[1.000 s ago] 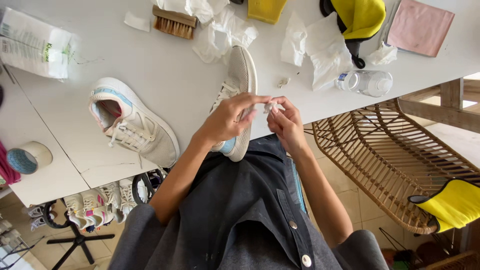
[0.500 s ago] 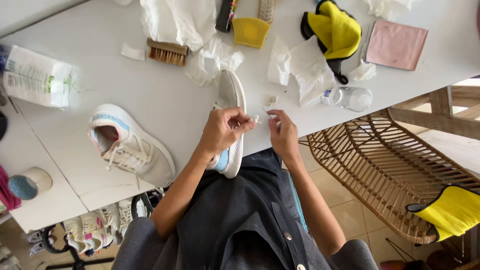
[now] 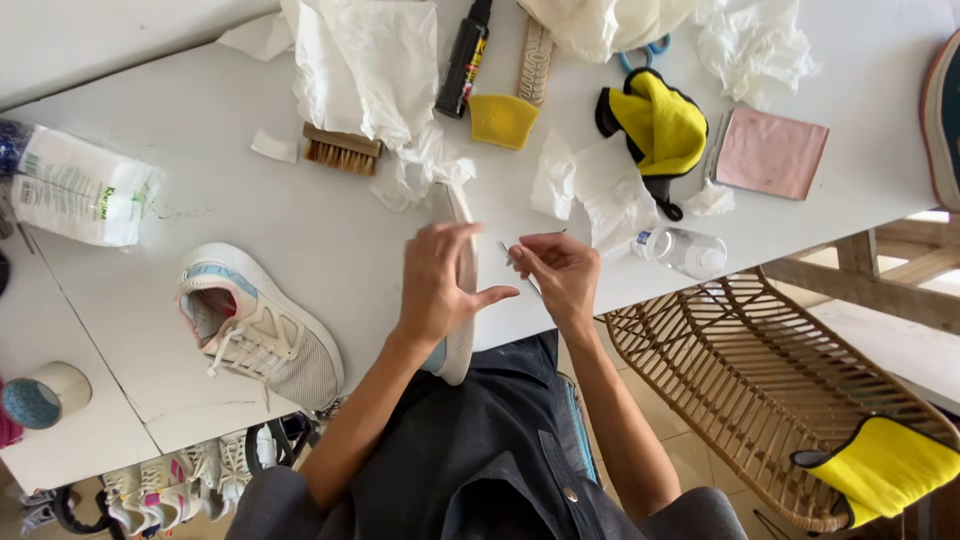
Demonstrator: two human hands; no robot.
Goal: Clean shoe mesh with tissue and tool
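Gripping white shoe (image 3: 458,300) edge-on, left hand (image 3: 440,285) fingers wrapped, right hand (image 3: 555,272) fingers pinching thin pin (image 3: 520,262) beside it

A white table (image 3: 250,215) carries everything. At its nine o'clock edge lies a plastic packet of wipes (image 3: 85,188), and at seven o'clock a white sneaker (image 3: 262,328) with a roll of tape (image 3: 42,392) farther left. Toward twelve o'clock lie crumpled paper (image 3: 365,60), a small brush (image 3: 341,148), a dark bottle (image 3: 465,62) and a yellow sponge (image 3: 502,120). At two o'clock lie a yellow and black cloth (image 3: 660,125) and a pink cloth (image 3: 770,153), with a clear bottle (image 3: 688,250) at the near edge.
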